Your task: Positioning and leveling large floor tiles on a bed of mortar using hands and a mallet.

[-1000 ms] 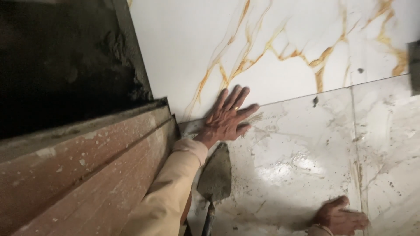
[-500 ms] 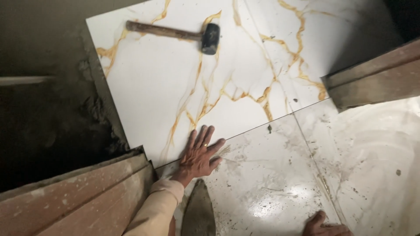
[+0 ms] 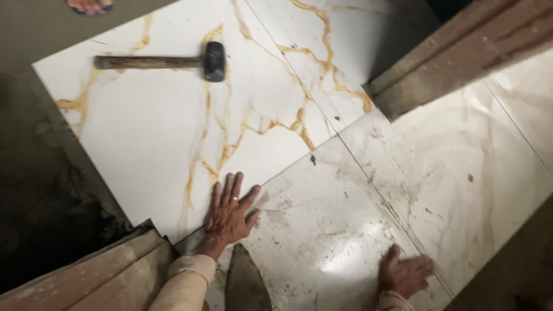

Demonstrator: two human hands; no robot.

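Observation:
My left hand [image 3: 229, 213] lies flat, fingers spread, across the joint between a clean white tile with gold veins [image 3: 173, 126] and a dusty, smeared tile [image 3: 322, 230]. It wears a ring and holds nothing. My right hand [image 3: 404, 275] rests palm down on the dusty tile near the bottom edge, fingers apart, close to a joint line. A trowel blade [image 3: 245, 282] lies on the dusty tile just below my left wrist, touching neither hand.
A black-headed mallet with a wooden handle [image 3: 167, 61] lies on the far white tile. Wooden door-frame pieces stand at the lower left [image 3: 86, 276] and upper right [image 3: 455, 57]. Dark bare mortar [image 3: 40, 190] borders the left. Someone's foot [image 3: 89, 6] shows at the top.
The view has swung up and to the right, bringing the mallet and the right-hand wooden frame into sight. Both hands stay flat on the tiles in much the same places.

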